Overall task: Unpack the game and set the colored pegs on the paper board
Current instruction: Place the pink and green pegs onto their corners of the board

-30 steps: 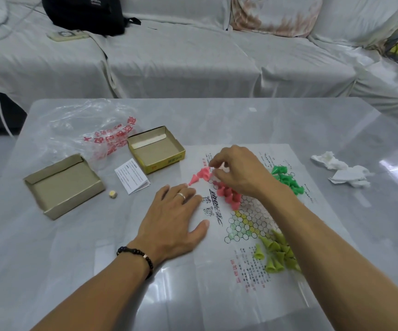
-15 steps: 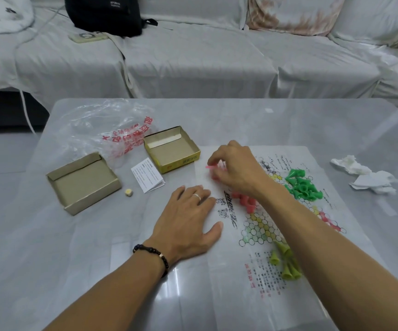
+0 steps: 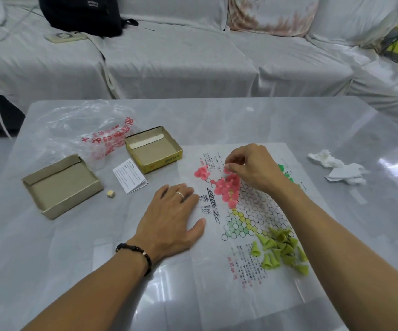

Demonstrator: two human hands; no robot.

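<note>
The paper board [image 3: 260, 278] lies flat on the grey table, printed with hexagon cells. A heap of pink pegs [image 3: 225, 187] sits near its far left corner, with two or three pink pegs [image 3: 201, 173] standing apart to the left. My right hand [image 3: 253, 168] hovers over the heap and pinches a pink peg [image 3: 227, 170] between thumb and fingertips. My left hand [image 3: 171, 218] rests flat on the board's left edge, fingers spread. Yellow-green pegs [image 3: 281, 249] lie in a pile at the near right. Dark green pegs [image 3: 286, 174] are mostly hidden behind my right wrist.
Two open cardboard box halves [image 3: 61, 187] [image 3: 153, 149] stand left of the board, with a folded leaflet [image 3: 130, 175], a small die [image 3: 110, 193] and a clear plastic bag [image 3: 78, 134]. Crumpled tissue [image 3: 336, 168] lies at the right. A covered sofa [image 3: 193, 56] runs behind the table.
My right hand has shifted slightly over the pink heap and holds a pink peg. My left hand stays pressed on the board. The camera view has swung back and forth.
</note>
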